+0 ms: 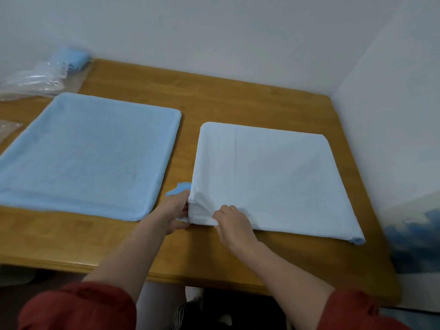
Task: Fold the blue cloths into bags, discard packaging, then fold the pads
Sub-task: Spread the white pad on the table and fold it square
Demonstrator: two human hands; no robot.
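Note:
A pale, almost white folded pad [266, 177] lies on the right half of the wooden table [214, 96]. My left hand [173, 210] grips its near left corner, fingers curled round the edge. My right hand [232, 225] pinches the same corner from the top, just to the right. A small bit of brighter blue material [182, 186] peeks out beside the pad's left edge, above my left hand. A larger light blue pad [90, 151] lies flat and spread out on the left half of the table.
Clear plastic packaging [31, 82] and a folded blue cloth in a bag [71, 59] sit at the table's far left corner. Another piece of clear plastic [8, 129] lies at the left edge. White walls close the back and right sides.

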